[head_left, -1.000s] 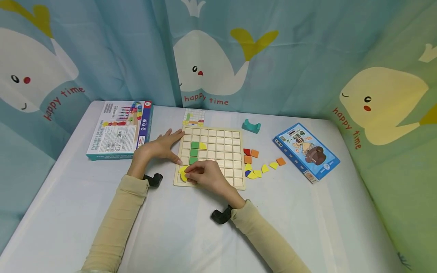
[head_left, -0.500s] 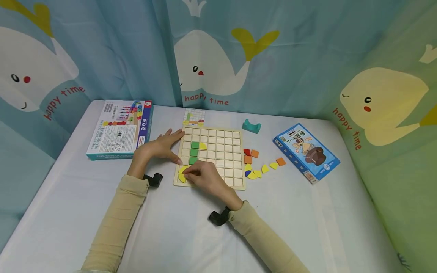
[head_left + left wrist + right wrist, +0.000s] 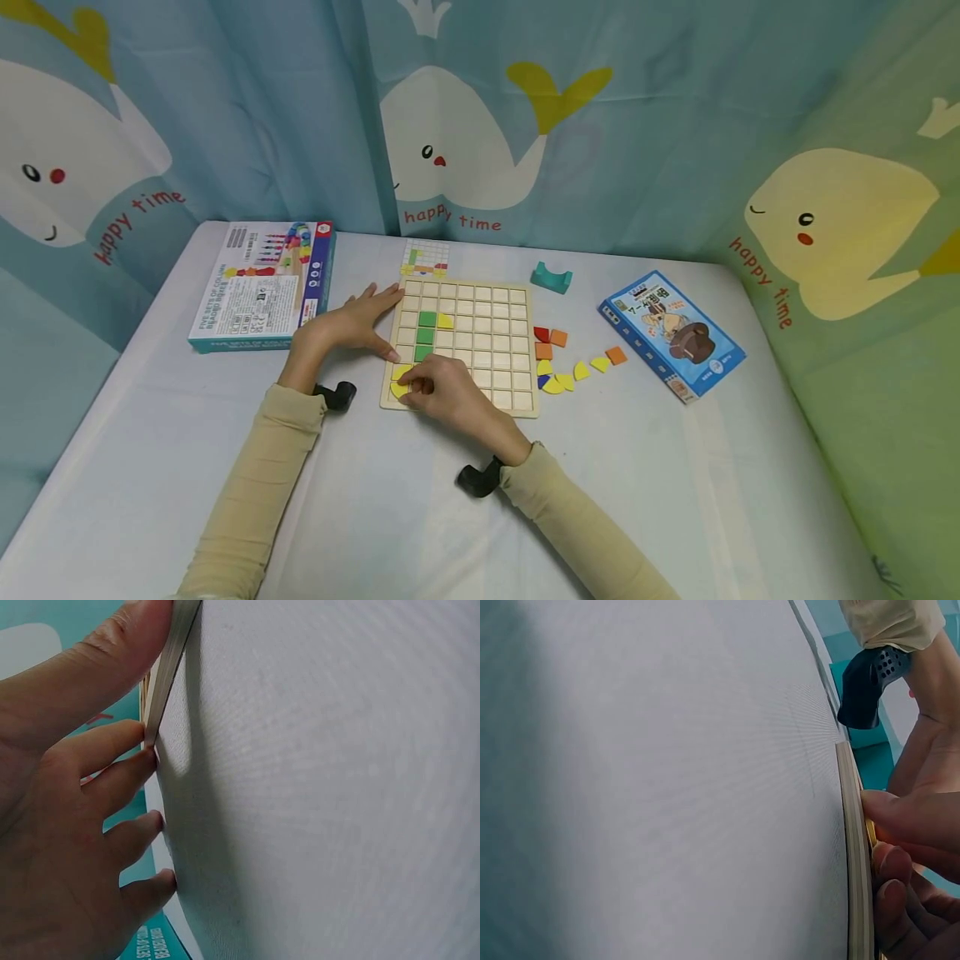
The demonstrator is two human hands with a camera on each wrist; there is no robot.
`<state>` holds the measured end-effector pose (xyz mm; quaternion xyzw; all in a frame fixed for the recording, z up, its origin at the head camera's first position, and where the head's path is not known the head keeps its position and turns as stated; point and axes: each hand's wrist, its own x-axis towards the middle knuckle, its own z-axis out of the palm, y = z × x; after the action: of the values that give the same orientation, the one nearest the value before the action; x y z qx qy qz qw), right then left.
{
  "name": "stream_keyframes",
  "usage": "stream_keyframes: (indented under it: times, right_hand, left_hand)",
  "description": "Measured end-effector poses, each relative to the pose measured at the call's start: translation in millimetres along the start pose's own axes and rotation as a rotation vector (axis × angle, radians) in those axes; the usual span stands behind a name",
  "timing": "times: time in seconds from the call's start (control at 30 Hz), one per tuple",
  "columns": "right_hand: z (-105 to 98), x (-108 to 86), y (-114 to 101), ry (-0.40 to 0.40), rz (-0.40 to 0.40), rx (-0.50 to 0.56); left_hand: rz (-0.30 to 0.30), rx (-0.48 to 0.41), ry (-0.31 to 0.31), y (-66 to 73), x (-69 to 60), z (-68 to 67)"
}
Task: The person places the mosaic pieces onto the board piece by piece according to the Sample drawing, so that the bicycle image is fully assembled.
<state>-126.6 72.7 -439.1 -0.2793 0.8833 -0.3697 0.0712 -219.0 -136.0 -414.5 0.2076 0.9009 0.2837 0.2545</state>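
Observation:
In the head view a wooden grid board (image 3: 497, 346) lies flat on the table. My left hand (image 3: 347, 327) spreads its fingers along the board's left edge, its thumb touching the frame; the left wrist view shows the fingertips (image 3: 159, 817) on the white cloth. At the bottom-left corner cell my right hand (image 3: 448, 393) pinches a yellow quarter-circle tile (image 3: 397, 389), with thumb and index at its right side. Another yellow tile (image 3: 402, 371) sits just above it. Three green square tiles (image 3: 425, 336) form a column, beside a yellow tile (image 3: 446, 321).
Loose yellow tiles (image 3: 582, 371), orange squares (image 3: 616, 356) and a red tile (image 3: 542, 334) lie right of the board. A pattern card (image 3: 425, 257) and teal arch block (image 3: 551, 277) are behind it. Boxes flank it, left (image 3: 258, 287) and right (image 3: 672, 333).
The right hand has shifted the yellow quarter-circle tile slightly left, from tilted over the corner to lying flat in the bottom-left cell. My left hand has stayed at the board's edge.

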Motion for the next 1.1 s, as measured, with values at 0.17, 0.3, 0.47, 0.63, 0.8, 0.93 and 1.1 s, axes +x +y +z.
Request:
stream_keyframes:
  times: [0.17,0.3,0.47,0.63,0.8,0.93,1.1]
  right_hand:
    - [-2.9,-0.5,-0.8,-0.015,0.033,0.044]
    - [-7.1,-1.3,-0.7,-0.034,0.059,0.091]
    - [-8.6,-2.5,0.1,-0.056,0.048,0.092]
    - [-6.0,-1.2,-0.4,-0.064,0.063,0.059]
    - [-5.2,-0.4,-2.6,-0.050,0.083,0.030]
    - [-5.6,-0.6,-4.5,-0.043,0.104,0.019]
    - [-10.0,-1.1,-2.4,-0.049,0.114,0.042]
  left_hand:
    - [-0.007,0.000,0.000,0.7,-1.6,-1.3]
    - [-0.003,-0.003,0.004,0.3,-2.2,-1.7]
    - [0.001,-0.012,0.005,0.3,-1.5,-0.7]
    - [-0.009,-0.015,0.003,0.2,-1.2,-0.1]
    - [-0.013,-0.011,0.005,-0.6,-0.5,0.2]
    - [-0.010,-0.010,0.005,-0.6,-0.6,-0.3]
    - [-0.008,-0.007,0.000,0.7,-1.1,-0.1]
